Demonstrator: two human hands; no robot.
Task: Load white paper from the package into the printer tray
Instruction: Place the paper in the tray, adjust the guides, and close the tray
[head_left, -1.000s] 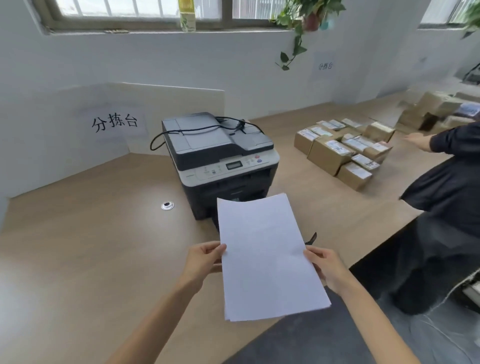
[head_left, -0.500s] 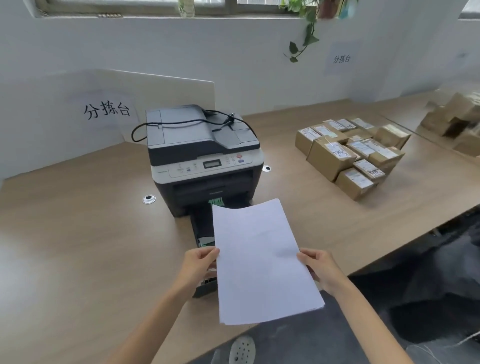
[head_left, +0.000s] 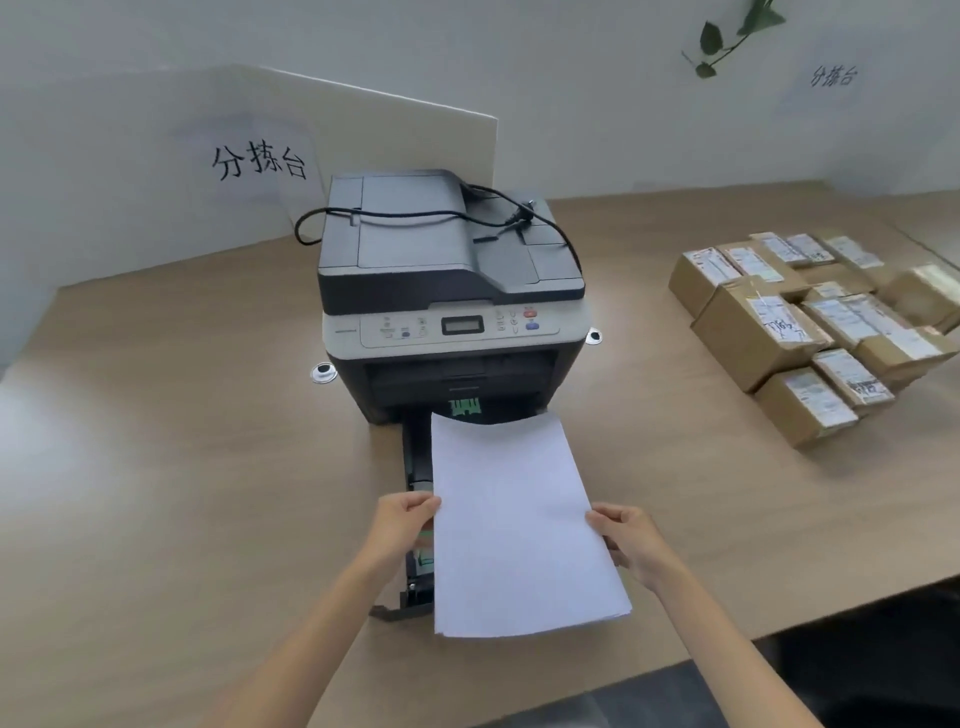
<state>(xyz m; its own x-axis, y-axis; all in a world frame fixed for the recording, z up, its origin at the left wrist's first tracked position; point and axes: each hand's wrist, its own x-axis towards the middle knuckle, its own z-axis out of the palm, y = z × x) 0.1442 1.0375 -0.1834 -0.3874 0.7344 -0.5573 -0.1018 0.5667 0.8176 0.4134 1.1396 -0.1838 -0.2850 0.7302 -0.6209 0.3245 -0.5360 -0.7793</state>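
Observation:
A thin stack of white paper (head_left: 519, 525) hovers over the pulled-out black printer tray (head_left: 417, 462), which sticks out of the front of the grey printer (head_left: 447, 291). My left hand (head_left: 402, 525) grips the stack's left edge and my right hand (head_left: 626, 540) grips its right edge. The paper's far edge reaches the printer's front opening, beside a green tab (head_left: 464, 407). Most of the tray is hidden under the paper. No paper package is in view.
The printer stands on a wooden table (head_left: 182, 467) with a black cable (head_left: 467, 218) draped over its lid. Several labelled cardboard boxes (head_left: 810, 332) lie at the right. A white board with a sign (head_left: 260, 161) stands behind. The table's front edge runs near my arms.
The view has dropped and come closer to the printer. The paper, held in both hands, has moved forward and down over the tray. The person at the right is out of view.

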